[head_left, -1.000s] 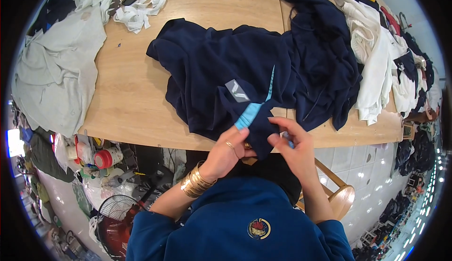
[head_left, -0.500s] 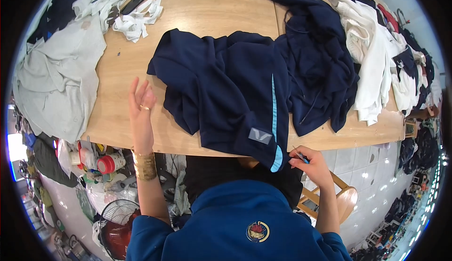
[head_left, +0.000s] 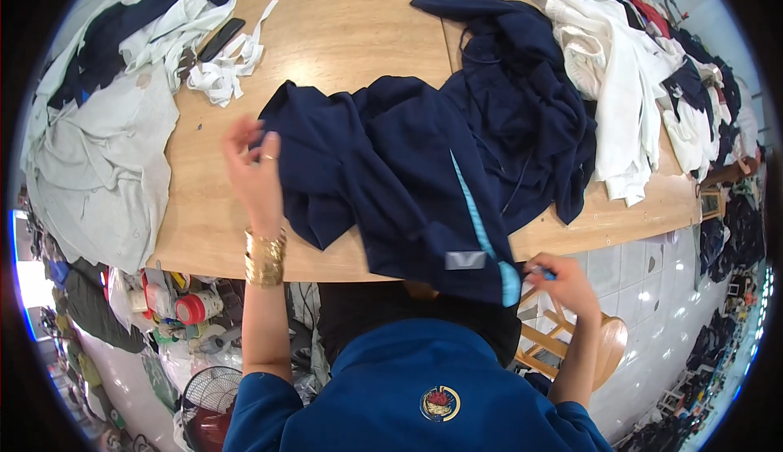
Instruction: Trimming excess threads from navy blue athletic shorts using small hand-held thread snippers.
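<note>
Wooden work table point(head_left: 351, 20), pale and broad, fills the far part of a crowded room, its near edge before a person in a blue shirt point(head_left: 367, 379). Spread at the table's near middle is a navy garment point(head_left: 400, 183), creased across its left half, its near right corner hanging over the edge toward the person's lap. Down its right side runs a light blue stripe point(head_left: 471, 211), narrow at the far end and wider at the near corner, with a grey patch point(head_left: 466, 260) just left of it. At that corner, the right hand point(head_left: 565, 286) has thumb and fingers drawn together on a small blue tool point(head_left: 548, 274); whether the fingertips also pinch the cloth is hard to tell at this size. By the garment's far left edge, the left hand point(head_left: 257, 171), slightly blurred, is raised with fingers parted and loosely bent, gripping nothing, gold bangles point(head_left: 266, 258) stacked at the wrist. Touching the garment on the right lies a rumpled navy bundle point(head_left: 534, 118) with a drawcord and, farther right, white clothing point(head_left: 624, 118). Pale grey fabric point(head_left: 106, 167) drapes the table's left end, near white strips point(head_left: 224, 73) and a black oblong object point(head_left: 221, 39). On the near side stand a fan point(head_left: 210, 407), left, and a wooden stool point(head_left: 610, 350), right
</note>
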Motion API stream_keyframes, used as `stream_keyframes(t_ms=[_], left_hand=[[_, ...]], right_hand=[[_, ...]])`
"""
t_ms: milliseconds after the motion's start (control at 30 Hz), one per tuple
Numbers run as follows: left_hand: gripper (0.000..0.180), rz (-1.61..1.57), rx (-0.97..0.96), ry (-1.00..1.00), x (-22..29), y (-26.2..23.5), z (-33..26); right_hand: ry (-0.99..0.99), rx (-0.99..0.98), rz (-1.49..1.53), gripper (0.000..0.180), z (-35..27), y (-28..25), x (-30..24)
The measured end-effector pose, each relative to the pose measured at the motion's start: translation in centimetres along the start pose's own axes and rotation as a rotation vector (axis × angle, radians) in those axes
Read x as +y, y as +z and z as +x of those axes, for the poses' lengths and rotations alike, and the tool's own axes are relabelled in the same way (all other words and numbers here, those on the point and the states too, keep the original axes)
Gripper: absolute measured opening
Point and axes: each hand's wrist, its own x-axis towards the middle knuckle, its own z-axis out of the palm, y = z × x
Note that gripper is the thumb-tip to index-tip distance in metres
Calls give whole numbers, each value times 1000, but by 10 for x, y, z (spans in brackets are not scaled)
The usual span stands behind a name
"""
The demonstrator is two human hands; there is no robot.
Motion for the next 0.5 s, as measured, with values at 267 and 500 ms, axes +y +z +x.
stream_keyframes(t_ms=[267,500], left_hand=[[15,-140,-848,147,61,93,-80],[21,36,-859,556,31,151,-59]], right_hand=[[-166,538,290,14,44,10,-33],[-114,495,547,16,126,52,-14]])
